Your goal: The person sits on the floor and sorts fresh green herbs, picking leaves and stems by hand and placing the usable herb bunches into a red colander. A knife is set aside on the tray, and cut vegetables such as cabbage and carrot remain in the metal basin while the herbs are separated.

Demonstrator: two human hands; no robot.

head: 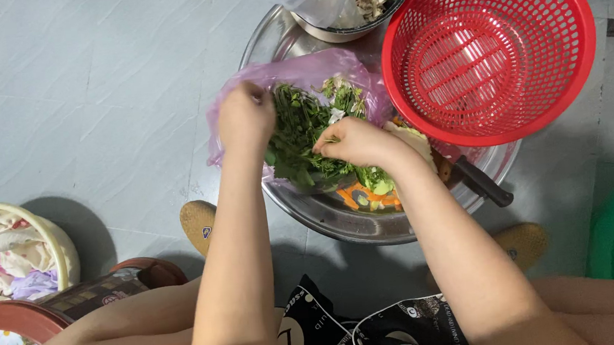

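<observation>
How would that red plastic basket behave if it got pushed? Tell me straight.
The red basket is probably light for its size: its walls are thin, slotted plastic and it looks empty. It sits tilted on the rim of the metal basin, so a nudge would likely tip or slide it. It seems stiff enough to keep its shape.

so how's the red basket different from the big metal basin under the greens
The red basket is plastic with slotted holes; the metal basin is solid, shiny steel. The basket holds nothing and sits tilted on the basin's rim; the basin rests on the floor, holding the greens and the knife. Both are round and open-topped.
</observation>
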